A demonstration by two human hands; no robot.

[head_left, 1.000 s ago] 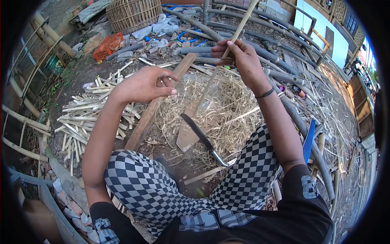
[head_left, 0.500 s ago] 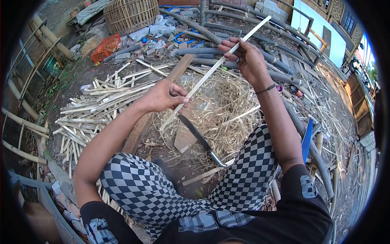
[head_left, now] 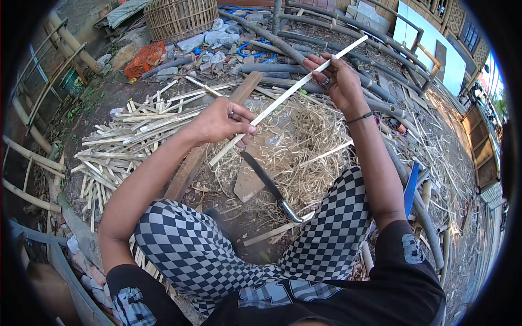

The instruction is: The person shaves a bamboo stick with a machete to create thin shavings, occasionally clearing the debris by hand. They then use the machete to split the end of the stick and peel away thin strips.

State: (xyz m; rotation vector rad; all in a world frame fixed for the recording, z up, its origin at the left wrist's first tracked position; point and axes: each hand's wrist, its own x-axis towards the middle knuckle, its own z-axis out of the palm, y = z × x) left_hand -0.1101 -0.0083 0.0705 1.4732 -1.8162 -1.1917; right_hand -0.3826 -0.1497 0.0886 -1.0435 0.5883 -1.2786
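Strip: one long pale strip point(head_left: 288, 95), held slantwise in the air above the shavings, its near end low on the left, its far end high on the right.
Left grip: left hand point(head_left: 227, 122), thumb and fingers clamped on the strip a little short of its near end.
Right grip: right hand point(head_left: 342, 84), thumb and fingers closed on the strip toward its far end; a dark band point(head_left: 360, 117) on the wrist.
Knife: dark blade, shiny curved handle; the knife point(head_left: 266, 178) lies below the strip, handle end near the right knee, no hand on it.
Shavings: thin, curled, straw-coloured; the heap of shavings point(head_left: 321, 133) spreads before the knees, partly over a flat board point(head_left: 247, 182) with a pointed near end.
Plank: rough brown plank point(head_left: 187, 171), running on the ground beneath the left forearm.
Sticks: slender, squared, pale; a loose, criss-crossed pile of sticks point(head_left: 130, 138) left of the plank.
Obstructions: grey poles point(head_left: 272, 41) lie and cross beyond the hands; a blue blade-shaped object point(head_left: 411, 190) stands beside the right forearm.
Far side: woven basket point(head_left: 180, 22), orange crate point(head_left: 145, 60), stones point(head_left: 190, 43) and blue hose point(head_left: 250, 52).
Ground: bare dark earth, littered with scraps.
Site: outdoor yard; a pale panel point(head_left: 457, 57) stands at far right.
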